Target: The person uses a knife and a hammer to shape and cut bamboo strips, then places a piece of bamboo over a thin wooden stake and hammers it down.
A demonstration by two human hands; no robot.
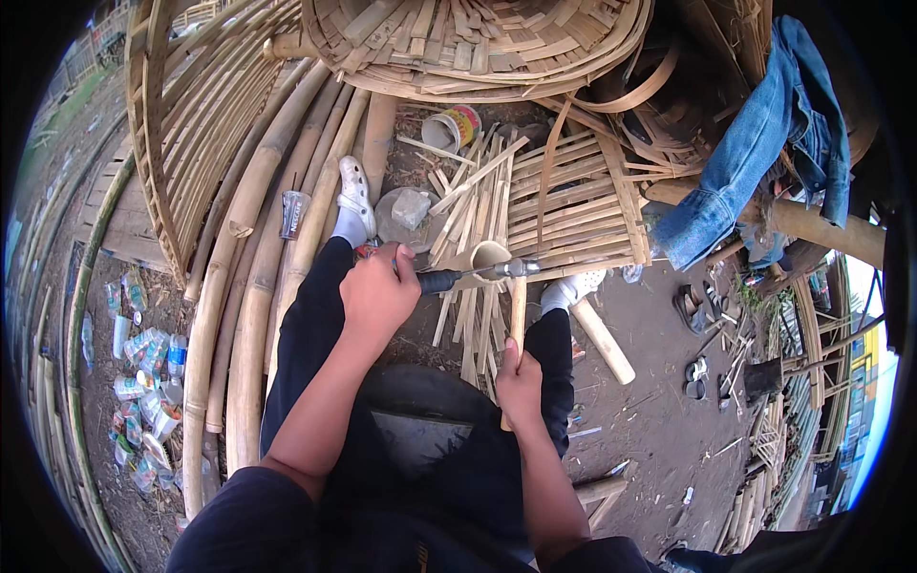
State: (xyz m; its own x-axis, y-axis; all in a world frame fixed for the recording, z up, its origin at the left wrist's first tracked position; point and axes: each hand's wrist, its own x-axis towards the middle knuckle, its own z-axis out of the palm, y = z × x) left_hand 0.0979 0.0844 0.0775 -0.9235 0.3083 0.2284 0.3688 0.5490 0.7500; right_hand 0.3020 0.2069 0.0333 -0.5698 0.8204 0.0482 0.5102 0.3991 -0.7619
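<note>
My left hand [378, 291] is closed on a black-handled knife [439, 281]. Its narrow metal part runs rightward at the rim of a bamboo tube [490, 256], whose open end faces up. In my right hand [520, 387] is the pale wooden handle of a hammer [518, 310]. The hammer's metal head [520, 268] lies just right of the tube's mouth, over the line of the blade; whether they touch I cannot tell. Below and behind the tube is a loose pile of split bamboo strips [482, 205]. My feet, in white clogs [354, 191], are on either side.
A woven bamboo basket [478, 48] and a slatted bamboo panel [573, 196] are ahead. Long bamboo poles [253, 248] lie on the left beside plastic litter [148, 363]. A denim garment [740, 153] hangs at right; sandals [693, 310] and a cut bamboo piece [604, 342] lie on the dirt.
</note>
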